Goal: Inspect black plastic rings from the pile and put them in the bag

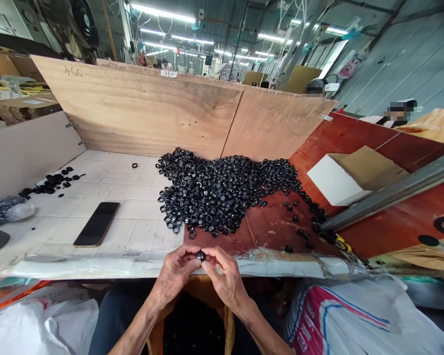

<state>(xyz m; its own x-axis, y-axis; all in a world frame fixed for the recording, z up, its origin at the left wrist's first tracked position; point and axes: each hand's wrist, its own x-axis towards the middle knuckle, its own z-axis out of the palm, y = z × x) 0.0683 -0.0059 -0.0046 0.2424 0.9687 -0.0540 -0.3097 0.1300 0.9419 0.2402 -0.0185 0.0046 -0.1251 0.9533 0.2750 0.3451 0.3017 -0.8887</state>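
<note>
My left hand (pixel 175 273) and my right hand (pixel 224 276) meet just behind the table's front edge, and their fingertips pinch a small black ring (pixel 200 256) between them. The ring looks like rubber or plastic, and part of it is hidden by my fingers. A large heap of similar black rings (pixel 222 195) lies straight ahead on the tiled surface (pixel 133 212) and a red-brown board (pixel 259 222). Several loose rings are scattered to the heap's right, and a smaller group (pixel 52 182) lies at the far left.
A black smartphone (pixel 96 224) lies on the tiles left of the heap. Plywood walls (pixel 133 108) stand behind it. A metal bar (pixel 388 192) crosses the right side, a bag of rings (pixel 9 209) sits at left, and a woven sack (pixel 355 315) lies below the table.
</note>
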